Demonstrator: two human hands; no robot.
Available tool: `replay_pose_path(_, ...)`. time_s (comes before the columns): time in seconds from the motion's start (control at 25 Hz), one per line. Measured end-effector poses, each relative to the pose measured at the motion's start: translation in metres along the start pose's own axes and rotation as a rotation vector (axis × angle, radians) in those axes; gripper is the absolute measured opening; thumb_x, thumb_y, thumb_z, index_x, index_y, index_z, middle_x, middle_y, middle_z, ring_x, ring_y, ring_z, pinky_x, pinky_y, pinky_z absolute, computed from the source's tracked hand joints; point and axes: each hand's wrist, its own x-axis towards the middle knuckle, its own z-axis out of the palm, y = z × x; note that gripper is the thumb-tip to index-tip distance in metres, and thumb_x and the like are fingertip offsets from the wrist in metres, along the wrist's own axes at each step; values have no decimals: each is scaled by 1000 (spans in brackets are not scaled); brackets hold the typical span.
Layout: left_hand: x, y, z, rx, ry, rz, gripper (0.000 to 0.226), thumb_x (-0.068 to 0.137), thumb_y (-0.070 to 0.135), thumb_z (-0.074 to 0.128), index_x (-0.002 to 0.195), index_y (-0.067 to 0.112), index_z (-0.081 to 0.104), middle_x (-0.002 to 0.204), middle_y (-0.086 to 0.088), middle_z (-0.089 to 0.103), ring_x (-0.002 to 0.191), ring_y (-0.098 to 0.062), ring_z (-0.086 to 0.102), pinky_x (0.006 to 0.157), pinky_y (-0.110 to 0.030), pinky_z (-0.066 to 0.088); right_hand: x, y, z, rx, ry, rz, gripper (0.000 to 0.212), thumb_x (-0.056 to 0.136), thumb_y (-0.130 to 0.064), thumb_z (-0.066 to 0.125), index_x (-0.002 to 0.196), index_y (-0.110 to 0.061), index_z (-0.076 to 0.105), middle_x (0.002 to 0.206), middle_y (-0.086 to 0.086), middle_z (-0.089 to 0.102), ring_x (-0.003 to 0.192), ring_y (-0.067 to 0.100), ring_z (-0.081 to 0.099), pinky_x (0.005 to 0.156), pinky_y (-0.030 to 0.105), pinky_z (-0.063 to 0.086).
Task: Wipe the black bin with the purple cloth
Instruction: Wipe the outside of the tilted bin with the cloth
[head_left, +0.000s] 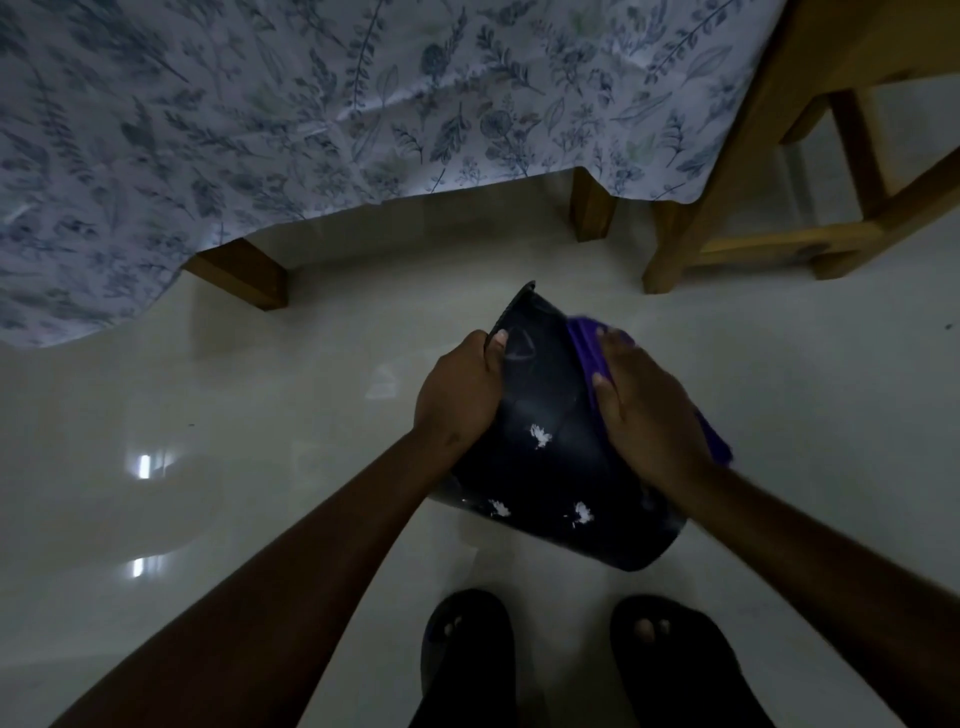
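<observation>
wide bare glossy white floor (234, 415) at left; ahead blocked by hanging floral tablecloth (260, 130), brown wooden table legs (239, 273), wooden chair (779, 208) at right.

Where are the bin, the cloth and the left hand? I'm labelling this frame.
bin (540, 467): head view, on its dark outer wall near the white marks.
cloth (582, 343): head view, on the purple fold above the right hand.
left hand (457, 400): head view, on its back.
</observation>
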Motion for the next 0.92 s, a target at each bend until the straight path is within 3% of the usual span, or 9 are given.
replay_pose_path(0.16, 4, -3, 1, 12, -3, 22, 41, 101, 44, 26, 85, 15, 50, 72, 2, 55, 69, -19, 55, 63, -31, 39, -66, -26, 24, -246, 16, -172, 59, 99, -43, 20, 154, -23, 9, 162, 4, 10, 149, 29, 7, 116, 50, 15)
replay_pose_path(0.24, 4, -2, 1, -6, -22, 19, 40, 101, 43, 26, 84, 16, 48, 70, 4, 52, 67, -17, 52, 62, -30, 37, -36, -29, 21, -224, 36, -198, 58, 100, -44, 19, 153, -24, 10, 162, 4, 13, 149, 27, 11, 116, 49, 17)
replay_pose_path(0.4, 10, 4, -2, -13, -50, -27, 41, 102, 43, 26, 90, 13, 52, 83, -4, 58, 76, -22, 56, 68, -32, 41, 0, -13, 7, -3, 58, 16, 58, 99, -44, 20, 151, -19, 20, 157, 8, 28, 142, 28, 32, 113, 49, 32)
replay_pose_path(0.6, 13, 2, 4, 36, -27, -39, 42, 101, 45, 26, 88, 15, 52, 83, -4, 59, 77, -23, 57, 68, -33, 43, -80, -36, 31, -280, 31, -149, 62, 97, -46, 20, 153, -24, 5, 163, 3, 9, 148, 33, 9, 111, 54, 20)
replay_pose_path(0.72, 12, 9, 0, -74, -35, -21, 40, 101, 40, 31, 92, 10, 55, 84, -4, 60, 77, -21, 58, 70, -33, 47, -39, -39, 20, -248, 71, -98, 59, 99, -43, 24, 153, -24, 10, 162, 3, 15, 145, 31, 21, 107, 54, 29)
replay_pose_path(0.84, -10, -3, -9, -199, -85, 61, 31, 102, 36, 33, 100, 13, 55, 85, 5, 59, 74, -7, 58, 65, -18, 45, -5, -27, 7, -105, 71, -4, 55, 101, -41, 23, 152, -23, 13, 160, 5, 22, 143, 30, 28, 110, 54, 33)
replay_pose_path(0.92, -26, -12, -11, -156, -79, 72, 28, 102, 37, 30, 92, 19, 49, 77, 11, 56, 69, -3, 55, 59, -15, 39, -14, -23, 9, -116, 69, 2, 55, 101, -40, 23, 152, -23, 13, 160, 6, 21, 144, 31, 26, 112, 54, 31)
